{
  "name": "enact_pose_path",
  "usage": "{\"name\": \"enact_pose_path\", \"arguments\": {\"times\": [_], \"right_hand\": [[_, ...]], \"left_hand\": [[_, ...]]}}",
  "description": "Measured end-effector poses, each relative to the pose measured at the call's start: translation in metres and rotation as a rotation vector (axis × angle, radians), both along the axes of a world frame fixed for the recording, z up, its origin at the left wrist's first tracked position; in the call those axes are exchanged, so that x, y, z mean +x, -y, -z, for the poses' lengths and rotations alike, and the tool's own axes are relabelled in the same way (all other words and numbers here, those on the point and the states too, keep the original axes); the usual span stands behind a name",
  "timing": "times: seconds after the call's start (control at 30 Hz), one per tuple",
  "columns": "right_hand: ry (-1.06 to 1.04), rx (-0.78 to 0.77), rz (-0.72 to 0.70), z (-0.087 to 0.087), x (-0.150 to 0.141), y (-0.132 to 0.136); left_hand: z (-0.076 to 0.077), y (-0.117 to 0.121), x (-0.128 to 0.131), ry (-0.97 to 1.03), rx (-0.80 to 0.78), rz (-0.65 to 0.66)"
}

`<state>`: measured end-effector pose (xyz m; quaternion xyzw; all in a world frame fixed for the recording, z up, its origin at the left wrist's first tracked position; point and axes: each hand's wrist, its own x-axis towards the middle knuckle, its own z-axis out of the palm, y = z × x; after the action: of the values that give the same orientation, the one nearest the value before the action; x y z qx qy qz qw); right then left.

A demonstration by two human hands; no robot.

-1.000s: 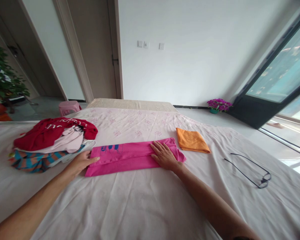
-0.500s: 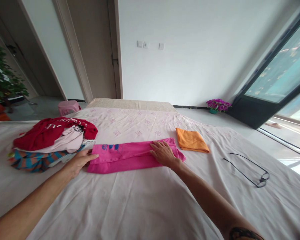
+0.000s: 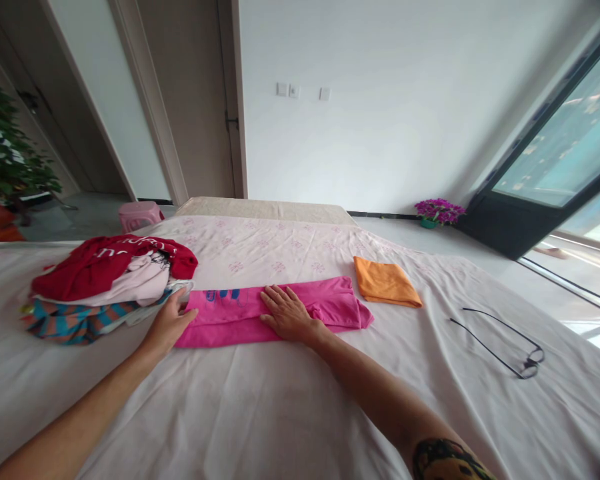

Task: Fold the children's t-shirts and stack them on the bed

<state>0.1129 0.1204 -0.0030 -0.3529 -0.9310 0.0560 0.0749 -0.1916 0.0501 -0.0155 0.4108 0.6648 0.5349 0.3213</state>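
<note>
A pink garment (image 3: pixel 240 327), folded into a long strip with a blue print near its left end, lies across the bed. My right hand (image 3: pixel 290 317) rests flat on its middle, fingers spread. At the left end, my left hand (image 3: pixel 173 320) touches the edge, thumb over the cloth and fingers apart from it; some fingertips are hard to see. Close by on the left is a heap of clothes, with a red garment (image 3: pixel 85 270) with white letters on top and a blue-and-orange striped one (image 3: pixel 75 323) below. Right of the pink strip lies a folded orange cloth (image 3: pixel 387 283).
Black-framed glasses (image 3: pixel 530 360) lie on the pale sheet (image 3: pixel 260 413) at the right. Beyond the bed are a pink stool (image 3: pixel 141 215), a potted purple flower (image 3: pixel 439 211) and a white wall (image 3: pixel 380 120). A leafy plant (image 3: pixel 17 153) stands at far left.
My right hand has slid left along the pink garment, from near its right end to its middle. My left hand has shifted slightly up and right, its fingers more spread at the edge.
</note>
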Motion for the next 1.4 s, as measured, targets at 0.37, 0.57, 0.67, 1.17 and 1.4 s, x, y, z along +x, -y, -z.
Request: {"name": "enact_pose_path", "arguments": {"times": [0.37,0.57,0.67,1.17,1.4], "right_hand": [[0.006,-0.032,0.017,-0.001,0.001,0.001],[-0.001,-0.065,-0.012,-0.004,0.004,0.004],[-0.089,-0.094,0.015,-0.009,0.006,0.003],[-1.039,-1.317,0.356,-0.049,0.027,-0.011],[-1.15,-1.093,0.458,-0.038,0.031,-0.012]], "left_hand": [[-0.065,-0.005,0.048,0.394,0.04,0.026],[-0.085,-0.016,0.077,0.417,0.048,0.059],[-0.09,-0.021,0.091,0.407,0.059,0.096],[-0.046,-0.045,0.19,0.372,-0.025,0.382],[-0.046,-0.042,0.179,-0.106,0.087,0.391]]}}
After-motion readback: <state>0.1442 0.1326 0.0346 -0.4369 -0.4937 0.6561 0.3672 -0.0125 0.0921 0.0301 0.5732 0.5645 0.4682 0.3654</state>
